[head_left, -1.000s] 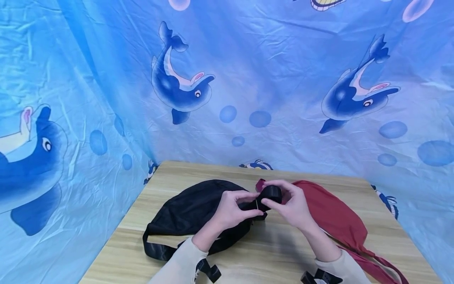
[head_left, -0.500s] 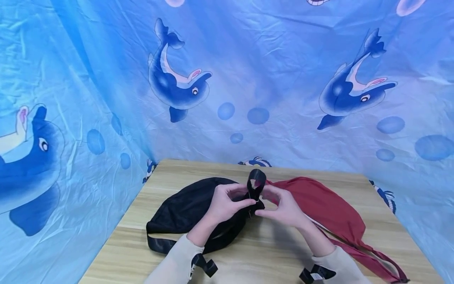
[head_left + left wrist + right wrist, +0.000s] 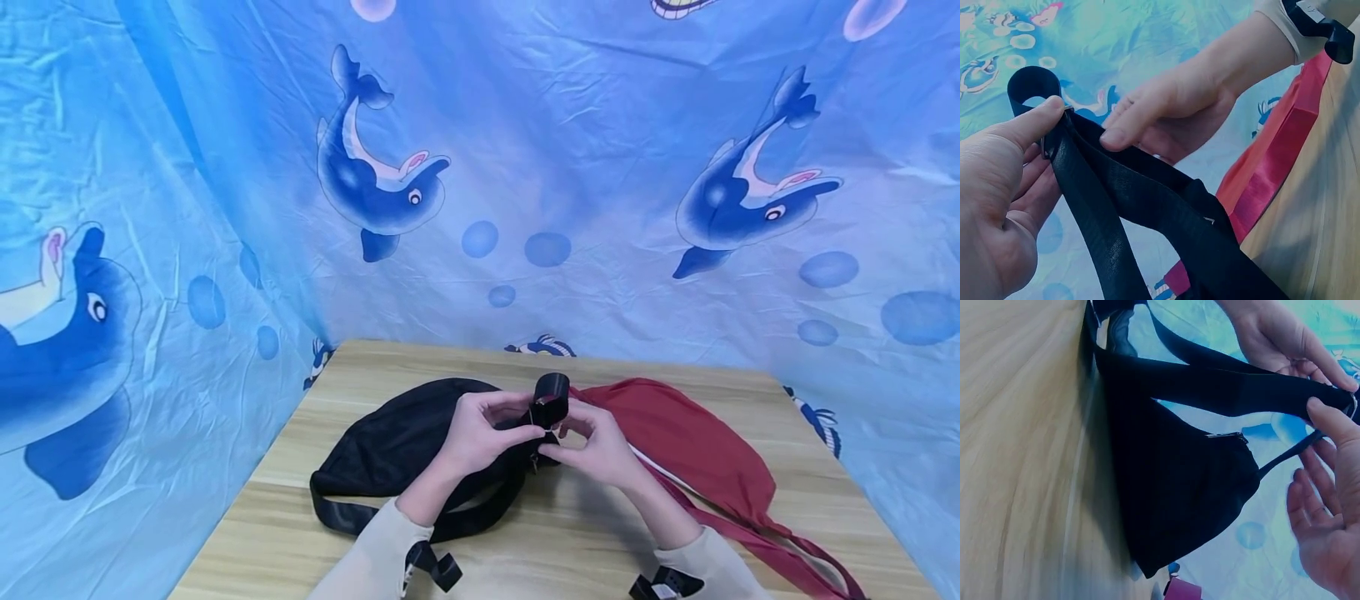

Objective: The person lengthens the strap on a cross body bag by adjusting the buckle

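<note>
A black waist bag (image 3: 408,437) lies on the table, its right end raised, with a zipper pull (image 3: 1225,435) near the top in the right wrist view. My left hand (image 3: 480,437) pinches its black webbing strap at a thin metal slider (image 3: 1045,149), thumb on top and fingers behind. Beyond that thumb the strap stands up in a small loop (image 3: 1030,81). Facing it, my right hand (image 3: 596,442) holds the strap (image 3: 1235,390) close to the slider, thumb on the webbing and the other fingers curled on the far side.
A red waist bag (image 3: 690,433) lies at the right of the wooden table (image 3: 570,550), its strap (image 3: 795,567) trailing toward the front right corner. A blue dolphin-print sheet (image 3: 495,167) hangs behind the table and along its left side.
The small strap loop first lay between the right fingers, then stood up above the hands, and now sits slightly lower. My right hand has shifted from the loop to below it.
</note>
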Tool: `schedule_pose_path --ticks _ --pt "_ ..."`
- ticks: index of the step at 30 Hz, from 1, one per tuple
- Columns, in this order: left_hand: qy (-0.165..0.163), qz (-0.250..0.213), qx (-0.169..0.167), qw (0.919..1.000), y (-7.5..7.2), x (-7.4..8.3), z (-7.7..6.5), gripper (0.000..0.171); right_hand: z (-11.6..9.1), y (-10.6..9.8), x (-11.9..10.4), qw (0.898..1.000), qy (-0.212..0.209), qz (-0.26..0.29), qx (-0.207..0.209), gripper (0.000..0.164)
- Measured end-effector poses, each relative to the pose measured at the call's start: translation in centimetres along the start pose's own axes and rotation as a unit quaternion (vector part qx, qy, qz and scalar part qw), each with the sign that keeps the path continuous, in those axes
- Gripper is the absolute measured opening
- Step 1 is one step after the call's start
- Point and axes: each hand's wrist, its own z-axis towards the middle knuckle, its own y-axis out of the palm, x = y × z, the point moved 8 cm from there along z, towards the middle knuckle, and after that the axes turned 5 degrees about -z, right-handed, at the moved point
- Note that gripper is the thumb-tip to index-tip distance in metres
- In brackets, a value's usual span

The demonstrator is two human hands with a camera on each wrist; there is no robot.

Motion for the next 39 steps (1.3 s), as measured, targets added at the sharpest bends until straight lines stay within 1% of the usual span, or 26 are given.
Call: schedule_pose_path --ticks 2,4,6,9,11,12,13,15,19,20,24,26,29,31,35,37,39 --pt "-0.002 -0.001 0.002 1.0 0.0 0.0 0.0 0.04 -0.1 -0.2 -0.2 1.0 -0.012 0.016 0.005 0.028" --pt "-0.002 -0.004 0.003 1.0 0.0 0.1 0.1 0.04 -0.2 -0.3 -0.1 0.999 -0.018 0.035 0.004 0.029" --pt "-0.002 -0.009 0.002 1.0 0.0 0.2 0.1 0.04 -0.2 -0.2 0.0 0.997 -0.018 0.069 -0.01 0.037" --pt "0.004 -0.024 -0.01 0.9997 0.4 0.3 0.1 0.041 -0.2 0.3 -0.1 0.991 -0.023 0.123 -0.042 0.05" --pt "0.005 -0.029 -0.021 0.9994 0.6 0.3 0.1 0.041 -0.2 0.6 -0.3 0.988 -0.022 0.144 -0.052 0.053" --pt "0.006 -0.029 -0.024 0.9993 0.6 0.4 0.2 0.041 -0.2 0.6 -0.3 0.988 -0.026 0.144 -0.051 0.05" --pt "0.009 -0.03 -0.026 0.9992 0.6 0.4 0.2 0.041 -0.3 0.5 -0.3 0.989 -0.024 0.141 -0.047 0.046" --pt "0.011 -0.026 -0.017 0.9995 0.3 0.6 0.4 0.041 -0.4 0.2 -0.1 0.991 -0.009 0.132 -0.035 0.039" --pt "0.022 -0.021 -0.001 0.9995 -0.2 1.0 0.5 0.039 -0.4 -0.1 0.0 0.993 0.004 0.112 -0.023 0.035" --pt "0.022 -0.022 -0.002 0.9995 -0.2 1.0 0.5 0.038 -0.3 -0.1 -0.2 0.994 0.0 0.107 -0.023 0.035" --pt "0.02 -0.037 -0.028 0.9987 0.2 1.0 0.5 0.04 -0.2 0.2 -1.4 0.996 -0.037 0.075 -0.013 0.033" --pt "0.019 -0.043 -0.025 0.9986 0.1 1.1 0.4 0.04 -0.4 0.2 -1.8 0.997 -0.058 0.057 -0.004 0.031" --pt "0.017 -0.047 -0.01 0.9987 -0.2 1.1 0.4 0.04 -1.0 -0.1 -1.8 0.997 -0.063 0.037 0.011 0.033" --pt "0.015 -0.052 -0.007 0.9985 -0.2 1.0 0.4 0.04 -1.3 -0.1 -1.8 0.998 -0.06 0.029 0.01 0.035" --pt "0.017 -0.055 -0.031 0.9979 0.5 1.1 0.3 0.041 -1.0 0.4 -2.3 0.998 -0.057 -0.005 -0.003 0.035" --pt "0.023 -0.054 -0.042 0.9974 0.8 1.3 0.2 0.041 -0.6 0.6 -2.7 0.997 -0.068 -0.026 -0.005 0.037" --pt "0.03 -0.051 -0.04 0.9975 0.8 1.7 0.3 0.041 -0.3 0.6 -3.1 0.995 -0.084 -0.046 -0.001 0.037"
